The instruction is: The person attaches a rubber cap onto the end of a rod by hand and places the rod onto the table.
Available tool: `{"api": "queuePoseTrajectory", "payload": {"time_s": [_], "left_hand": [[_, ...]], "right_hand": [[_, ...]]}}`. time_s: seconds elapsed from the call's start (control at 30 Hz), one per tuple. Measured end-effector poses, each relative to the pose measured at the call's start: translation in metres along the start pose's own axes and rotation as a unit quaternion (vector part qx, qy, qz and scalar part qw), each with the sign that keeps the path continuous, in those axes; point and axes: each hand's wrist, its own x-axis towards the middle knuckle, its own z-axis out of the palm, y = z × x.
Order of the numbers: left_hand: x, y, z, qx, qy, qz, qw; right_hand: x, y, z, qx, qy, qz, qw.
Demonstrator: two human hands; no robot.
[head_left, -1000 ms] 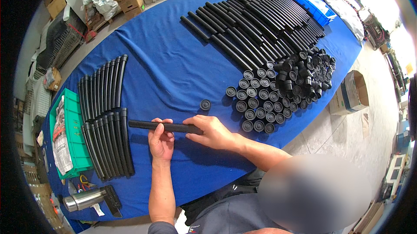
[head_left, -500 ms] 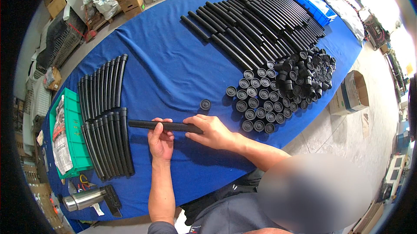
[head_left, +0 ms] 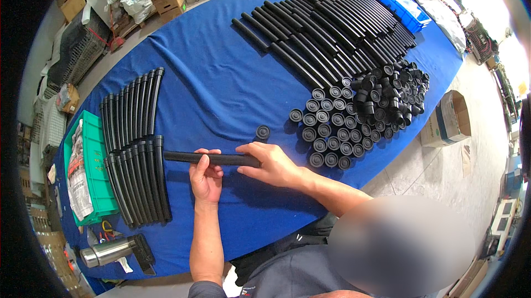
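Note:
A long black tube is held level above the blue-covered table. My left hand grips it left of its middle, thumb in front and fingers behind. At the tube's right end is my right hand, thumb and fingers closed about that end; whether a cap sits inside the palm is hidden. Just beyond the right hand, a single round black cap lies on the cloth. To the left of the tube's free end are two rows of capped black tubes, side by side.
Many loose black tubes lie at the far right, with a pile of black caps nearer. A blue crate stands behind them. On the left are a green crate and a steel flask. A cardboard box stands on the floor.
My right hand's fingers have shifted slightly to the right and loosened a little, showing more of the tube's end. The left hand keeps the same hold.

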Motion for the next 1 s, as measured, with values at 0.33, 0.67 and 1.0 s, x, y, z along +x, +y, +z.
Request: {"api": "queuePoseTrajectory", "payload": {"time_s": [0.33, 0.67, 1.0], "left_hand": [[-0.001, 0.0, -0.002, -0.005, 0.004, -0.005, 1.0], [-0.001, -0.001, -0.006, -0.012, -0.019, -0.002, 1.0], [-0.003, 0.001, -0.003, -0.064, -0.026, -0.016, 0.997]], "right_hand": [[-0.002, 0.001, 0.001, 0.003, -0.024, 0.01, 1.0], [-0.001, -0.002, -0.001, 0.03, -0.013, -0.012, 0.999], [0.003, -0.019, -0.01, 0.104, -0.067, 0.169, 0.978]]}}
